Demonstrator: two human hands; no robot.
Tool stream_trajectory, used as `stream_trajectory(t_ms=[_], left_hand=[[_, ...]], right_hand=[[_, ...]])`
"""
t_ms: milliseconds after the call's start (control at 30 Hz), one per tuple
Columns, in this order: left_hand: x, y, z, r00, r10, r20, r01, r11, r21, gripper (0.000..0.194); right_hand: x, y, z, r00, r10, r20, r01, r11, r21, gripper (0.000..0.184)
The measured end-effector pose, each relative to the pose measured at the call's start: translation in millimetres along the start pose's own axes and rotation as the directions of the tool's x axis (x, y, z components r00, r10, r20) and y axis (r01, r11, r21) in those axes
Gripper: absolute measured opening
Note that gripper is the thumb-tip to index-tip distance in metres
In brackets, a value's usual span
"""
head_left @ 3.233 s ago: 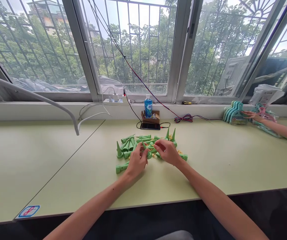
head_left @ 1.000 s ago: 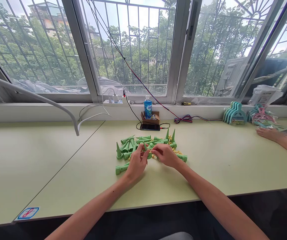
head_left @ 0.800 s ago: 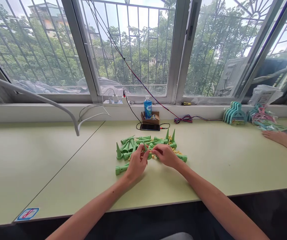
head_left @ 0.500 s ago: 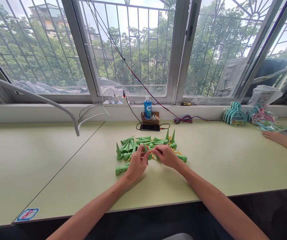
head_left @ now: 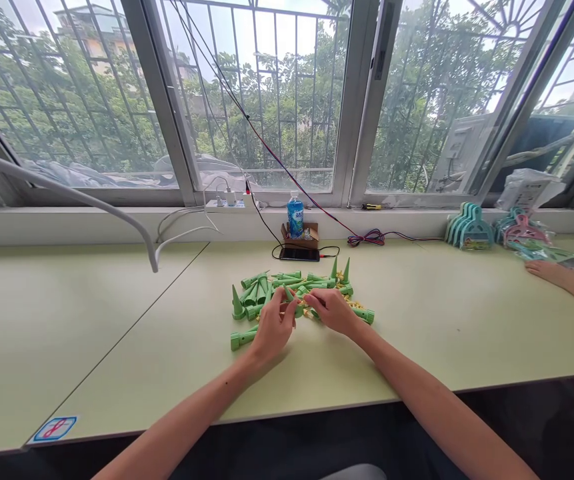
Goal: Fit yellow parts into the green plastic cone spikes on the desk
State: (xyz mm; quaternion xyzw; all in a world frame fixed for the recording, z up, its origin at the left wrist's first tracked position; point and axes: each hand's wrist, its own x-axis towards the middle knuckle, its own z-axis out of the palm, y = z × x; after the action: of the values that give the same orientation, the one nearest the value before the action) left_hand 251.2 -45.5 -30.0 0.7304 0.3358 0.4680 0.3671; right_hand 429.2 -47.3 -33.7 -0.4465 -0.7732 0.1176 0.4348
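My left hand (head_left: 275, 323) is closed around a green plastic spike (head_left: 289, 294), its pointed tip up and tilted left. Close beside it on the right, my right hand (head_left: 335, 311) is pinched, its fingertips almost at the spike. Whatever sits between those fingertips is too small to make out. Around and behind both hands lies a pile of similar green spikes (head_left: 257, 293) with ridged caps, some standing point up. Small yellow parts (head_left: 355, 305) are scattered among them. One capped green spike (head_left: 241, 340) lies left of my left wrist.
Behind the pile lie a phone (head_left: 299, 255) with a cable and a small cardboard box (head_left: 311, 233) by a blue bottle (head_left: 295, 217). Coiled wire (head_left: 367, 237) and teal hangers (head_left: 469, 228) are farther right. Another person's hand (head_left: 547, 272) rests at the right edge. A white tube (head_left: 91, 203) juts in from the left.
The spike in my left hand has tipped slightly further left. My right hand stays pinched close to it, almost unmoved.
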Motion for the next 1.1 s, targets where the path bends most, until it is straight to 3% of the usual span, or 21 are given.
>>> stream_trajectory(t_ms=[233,533,833,1100], left_hand=[[2,2,-1.2,0.996,-0.049,-0.077,0.046,0.998,-0.047,0.022],[0,2,-0.6,0.999,-0.028,-0.028,0.028,1.0,-0.008,0.021],[-1,6,-1.2,0.999,0.003,0.032,-0.005,0.997,0.078,0.018],[1,4,-0.9,1.0,-0.007,-0.029,0.009,0.998,0.067,0.019]], right_hand=[[0,-8,-3,1.0,0.029,0.006,-0.029,0.999,0.041,0.03],[0,-2,-1,1.0,0.004,-0.005,-0.004,0.999,0.039,0.038],[-1,2,3,1.0,-0.014,0.004,0.015,0.997,-0.082,0.045],[-2,0,1,0.999,0.021,0.034,-0.02,0.999,-0.04,0.038]])
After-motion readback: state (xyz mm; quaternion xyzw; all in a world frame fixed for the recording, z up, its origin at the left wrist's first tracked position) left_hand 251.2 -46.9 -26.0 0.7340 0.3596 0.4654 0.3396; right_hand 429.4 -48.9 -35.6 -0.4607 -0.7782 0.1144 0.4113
